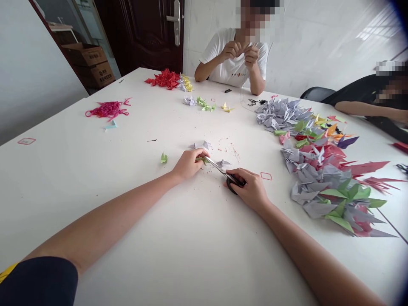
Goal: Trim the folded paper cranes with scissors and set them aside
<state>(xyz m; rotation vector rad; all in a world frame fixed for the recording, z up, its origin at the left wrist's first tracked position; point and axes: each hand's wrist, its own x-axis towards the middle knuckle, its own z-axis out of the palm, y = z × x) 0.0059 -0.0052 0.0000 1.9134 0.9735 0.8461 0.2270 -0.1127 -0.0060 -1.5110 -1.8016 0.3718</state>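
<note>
Scissors point(219, 169) are located mid-table, between the two hands, tips directed away and to the left. From left to right: magenta cord point(108, 109) lies on the table point(127, 233); a green piece point(163, 158) sits apart; the left hand point(188, 165) pinches green paper point(204, 161) at the tips; a pale crane point(223, 163) lies just beside; the right hand point(251, 185) grasps the handle end; a paper pile point(325, 174) extends along the right.
</note>
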